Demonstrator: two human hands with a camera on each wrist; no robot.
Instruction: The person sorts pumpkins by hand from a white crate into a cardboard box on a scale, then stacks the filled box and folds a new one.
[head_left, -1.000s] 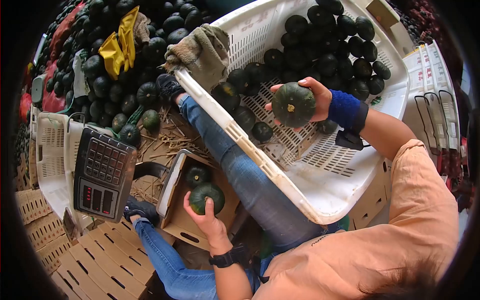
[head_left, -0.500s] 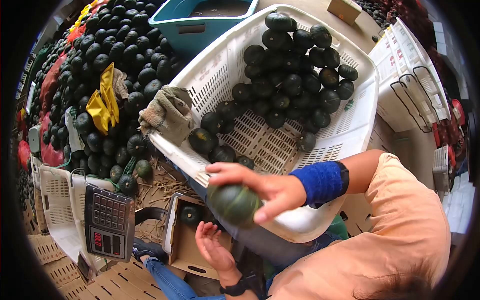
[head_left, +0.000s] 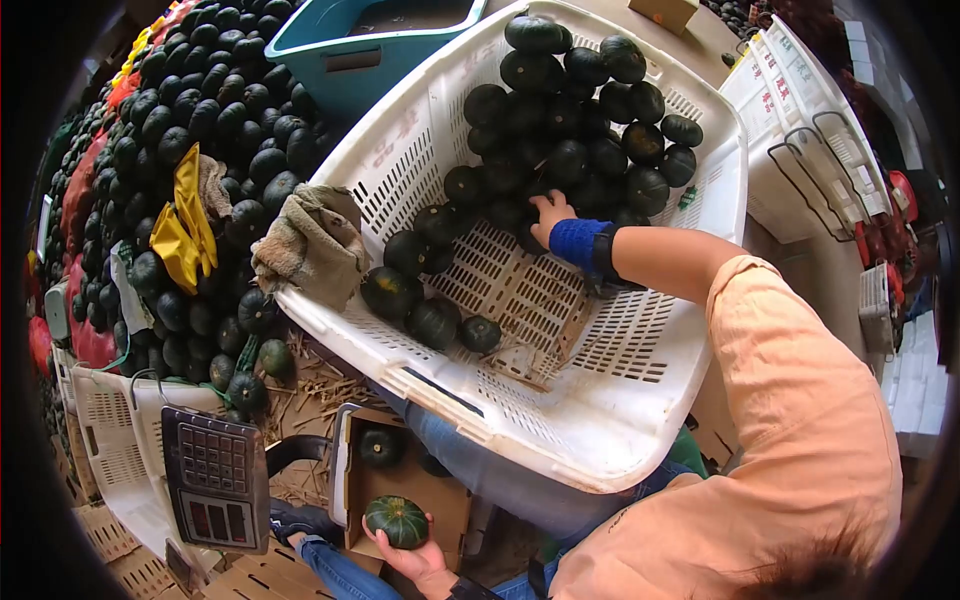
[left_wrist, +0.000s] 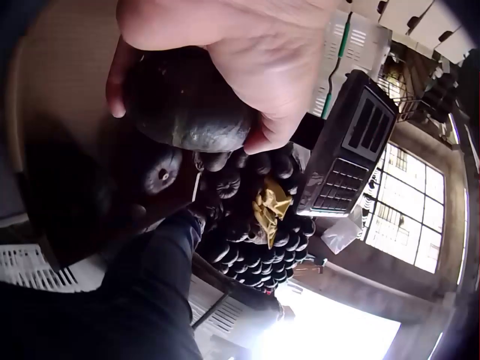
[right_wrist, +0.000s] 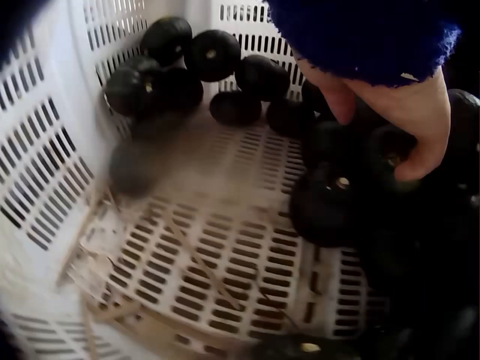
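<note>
"So, where's the squash?"

"At the near end of the carton, with the left hand gripping it, fingers and thumb curled round its side. Whether it touches the cardboard, I can't tell."

"And the right hand?"

"Down among the fruit in the crate, thumb against a dark one. Some fingers are hidden, so I can't tell whether it grips."

"Anything in the way?"

"The crate's near wall rises between the hands. A scale stands just beside the carton, a cloth drapes over a crate corner, and a tub sits behind."

"Farther off?"

"Gloves lie on a big heap."

"What's it all like?"

"Squash squat, green, ribbed with paler stripes; crate white slotted plastic, scuffed; carton plain brown; cloth rumpled; wristband fuzzy blue; gloves limp, yellow; tub smooth teal."
</note>
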